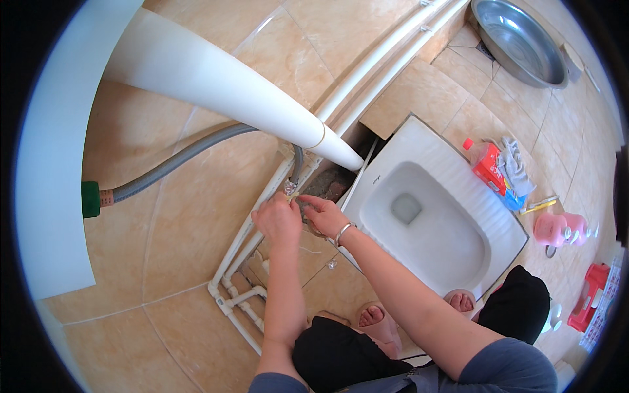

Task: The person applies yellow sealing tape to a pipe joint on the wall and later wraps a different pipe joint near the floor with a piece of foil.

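My left hand is closed, fingertips together just below the lower end of a grey corrugated hose. A small shiny, clear or metallic piece sits at that hose end, touching or nearly touching my fingers. From the right my right hand, a silver bangle on its wrist, meets the left with bent fingers pinched. A bit of something pale yellow shows between the two hands; its kind is too small to tell. Below the hands hangs a thin white strand.
A thick white pipe slants down beside the white squat toilet. Thin white pipes run along the wall. A red-capped bottle, grey cloth and pink bottles stand right. A metal basin lies far right.
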Demonstrator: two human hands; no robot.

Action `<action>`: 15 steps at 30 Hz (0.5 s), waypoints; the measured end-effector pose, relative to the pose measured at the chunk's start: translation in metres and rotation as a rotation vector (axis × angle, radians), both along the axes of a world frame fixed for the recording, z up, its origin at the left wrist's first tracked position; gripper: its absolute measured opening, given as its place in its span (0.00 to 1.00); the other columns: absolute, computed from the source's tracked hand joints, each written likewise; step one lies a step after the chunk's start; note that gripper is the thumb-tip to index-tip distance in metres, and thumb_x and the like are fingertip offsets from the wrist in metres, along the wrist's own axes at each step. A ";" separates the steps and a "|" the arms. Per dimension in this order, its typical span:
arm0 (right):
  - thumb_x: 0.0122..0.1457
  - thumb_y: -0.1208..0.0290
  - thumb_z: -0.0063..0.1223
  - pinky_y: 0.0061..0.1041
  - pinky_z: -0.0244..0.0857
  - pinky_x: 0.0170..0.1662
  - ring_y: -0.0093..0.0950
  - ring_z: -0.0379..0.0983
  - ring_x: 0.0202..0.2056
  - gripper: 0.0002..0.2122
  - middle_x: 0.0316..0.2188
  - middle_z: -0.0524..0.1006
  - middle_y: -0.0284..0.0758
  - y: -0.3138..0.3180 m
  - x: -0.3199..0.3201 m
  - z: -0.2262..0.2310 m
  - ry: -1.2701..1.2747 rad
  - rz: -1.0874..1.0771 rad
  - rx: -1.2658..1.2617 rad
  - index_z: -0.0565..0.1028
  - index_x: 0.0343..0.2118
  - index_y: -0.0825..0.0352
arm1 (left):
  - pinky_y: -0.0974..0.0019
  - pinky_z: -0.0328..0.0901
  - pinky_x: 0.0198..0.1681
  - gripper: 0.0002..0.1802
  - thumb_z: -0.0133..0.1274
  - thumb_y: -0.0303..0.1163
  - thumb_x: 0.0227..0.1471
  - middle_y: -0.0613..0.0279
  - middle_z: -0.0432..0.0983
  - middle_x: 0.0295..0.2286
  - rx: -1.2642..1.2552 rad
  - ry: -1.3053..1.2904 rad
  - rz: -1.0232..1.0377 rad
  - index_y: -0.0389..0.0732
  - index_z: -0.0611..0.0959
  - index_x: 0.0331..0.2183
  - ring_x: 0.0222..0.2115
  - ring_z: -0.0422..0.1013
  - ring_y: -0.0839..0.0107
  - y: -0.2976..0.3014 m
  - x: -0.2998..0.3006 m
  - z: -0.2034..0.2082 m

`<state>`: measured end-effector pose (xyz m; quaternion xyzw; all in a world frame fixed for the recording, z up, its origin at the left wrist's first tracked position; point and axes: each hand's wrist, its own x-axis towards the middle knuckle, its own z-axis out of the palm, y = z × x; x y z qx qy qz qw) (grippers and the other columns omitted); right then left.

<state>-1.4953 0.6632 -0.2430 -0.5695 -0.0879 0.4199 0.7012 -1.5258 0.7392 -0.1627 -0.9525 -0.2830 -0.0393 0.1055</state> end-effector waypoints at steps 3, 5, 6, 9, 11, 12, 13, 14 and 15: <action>0.53 0.70 0.41 0.19 0.54 0.17 0.18 0.61 0.13 0.16 0.15 0.69 0.31 0.010 0.000 -0.010 0.038 0.003 0.072 0.67 0.46 0.63 | 0.60 0.56 0.29 0.07 0.54 0.34 0.36 0.60 0.73 0.18 -0.044 -0.006 0.004 0.43 0.76 0.21 0.24 0.69 0.64 0.001 -0.002 0.003; 0.53 0.70 0.41 0.18 0.52 0.15 0.17 0.59 0.12 0.17 0.14 0.68 0.30 0.007 0.008 0.006 0.323 0.118 0.128 0.66 0.47 0.63 | 0.59 0.58 0.30 0.07 0.53 0.35 0.38 0.58 0.72 0.18 -0.066 -0.004 0.024 0.43 0.77 0.23 0.24 0.69 0.61 0.005 -0.007 0.004; 0.53 0.70 0.42 0.18 0.50 0.14 0.16 0.57 0.12 0.17 0.14 0.66 0.29 0.007 0.011 0.011 0.355 0.128 0.130 0.66 0.47 0.63 | 0.59 0.58 0.30 0.07 0.52 0.35 0.38 0.58 0.72 0.18 -0.078 -0.012 0.028 0.43 0.77 0.23 0.24 0.69 0.61 0.006 -0.008 0.004; 0.53 0.70 0.43 0.17 0.46 0.12 0.16 0.53 0.10 0.17 0.12 0.63 0.26 0.006 0.018 0.018 0.422 0.144 0.132 0.66 0.47 0.62 | 0.59 0.58 0.30 0.08 0.52 0.35 0.39 0.57 0.72 0.18 -0.110 -0.020 0.035 0.42 0.77 0.24 0.24 0.69 0.60 0.005 -0.007 0.006; 0.52 0.70 0.43 0.17 0.44 0.11 0.15 0.51 0.10 0.17 0.10 0.60 0.25 0.009 0.021 0.020 0.431 0.150 0.127 0.66 0.47 0.61 | 0.58 0.58 0.31 0.08 0.52 0.35 0.39 0.56 0.72 0.18 -0.125 -0.004 0.039 0.42 0.77 0.24 0.24 0.69 0.60 0.005 -0.006 0.006; 0.52 0.71 0.44 0.17 0.43 0.13 0.15 0.50 0.11 0.17 0.11 0.59 0.23 0.009 0.024 0.021 0.452 0.180 0.134 0.65 0.48 0.60 | 0.58 0.58 0.31 0.08 0.52 0.35 0.39 0.56 0.72 0.18 -0.123 -0.002 0.039 0.42 0.77 0.24 0.24 0.69 0.60 0.005 -0.006 0.007; 0.52 0.71 0.44 0.16 0.43 0.14 0.14 0.50 0.11 0.18 0.11 0.58 0.22 0.009 0.027 0.021 0.472 0.209 0.141 0.64 0.48 0.60 | 0.58 0.58 0.31 0.08 0.51 0.35 0.39 0.56 0.72 0.18 -0.120 -0.001 0.038 0.42 0.77 0.24 0.24 0.69 0.60 0.005 -0.006 0.007; 0.53 0.71 0.45 0.16 0.43 0.15 0.13 0.49 0.12 0.18 0.11 0.57 0.21 0.009 0.029 0.021 0.493 0.237 0.148 0.64 0.48 0.59 | 0.58 0.58 0.31 0.08 0.51 0.35 0.39 0.56 0.72 0.18 -0.117 0.000 0.038 0.41 0.77 0.24 0.24 0.69 0.59 0.004 -0.006 0.007; 0.52 0.71 0.45 0.16 0.43 0.14 0.14 0.49 0.12 0.17 0.10 0.57 0.22 0.009 0.030 0.021 0.510 0.244 0.162 0.64 0.47 0.59 | 0.58 0.58 0.31 0.08 0.51 0.35 0.39 0.56 0.72 0.18 -0.115 -0.002 0.036 0.41 0.77 0.24 0.24 0.69 0.59 0.004 -0.006 0.007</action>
